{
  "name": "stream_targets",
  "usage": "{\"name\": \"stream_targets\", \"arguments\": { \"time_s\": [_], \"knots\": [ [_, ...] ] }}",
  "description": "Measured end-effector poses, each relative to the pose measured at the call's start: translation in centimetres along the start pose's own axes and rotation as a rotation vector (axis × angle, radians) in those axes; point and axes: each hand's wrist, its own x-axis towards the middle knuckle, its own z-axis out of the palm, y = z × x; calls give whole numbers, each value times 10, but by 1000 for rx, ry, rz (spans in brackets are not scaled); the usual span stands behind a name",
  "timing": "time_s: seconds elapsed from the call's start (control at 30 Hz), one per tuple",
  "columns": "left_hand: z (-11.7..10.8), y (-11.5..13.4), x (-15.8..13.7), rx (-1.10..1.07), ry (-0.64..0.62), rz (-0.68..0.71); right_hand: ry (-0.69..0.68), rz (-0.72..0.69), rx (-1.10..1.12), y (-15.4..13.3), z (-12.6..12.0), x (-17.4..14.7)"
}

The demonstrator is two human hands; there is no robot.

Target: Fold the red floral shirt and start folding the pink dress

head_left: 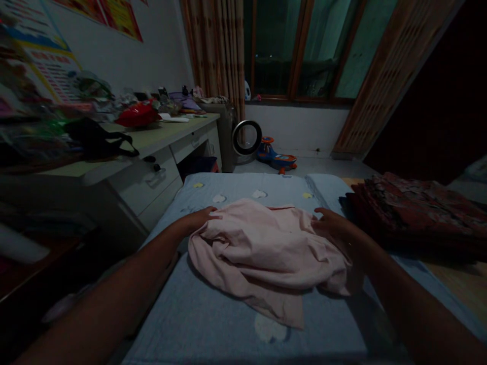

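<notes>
A pale pink garment [266, 243] lies crumpled on a light blue bed cover [228, 324]. One flat end of its cloth points toward me; its exact cut is hidden in the folds. At the garment's far left edge is my left hand [203, 218], its thumb and a finger apart and touching the cloth. My right hand [330, 223] rests against the far right side, with a gap between its visible fingers. Some fingertips of both hands are hidden against the fabric.
Folded dark red patterned fabric [426, 208] is stacked to the right. A desk [152, 144] on the left carries a black strapped bag [97, 137], a red package [139, 115] and clutter. Beyond the bed are a round-framed ring [247, 138] and a blue-orange ride-on toy [276, 157].
</notes>
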Motion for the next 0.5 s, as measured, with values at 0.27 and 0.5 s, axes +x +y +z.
{"name": "stream_targets", "arguments": {
  "time_s": [0.27, 0.5],
  "knots": [
    [-20, 1, 1, -122, -178, 102, 111, -119, 69, -16, -22, 31],
    [-54, 35, 39, -116, 0, 133, 498, -135, -211, -46, -49, 86]
  ]
}}
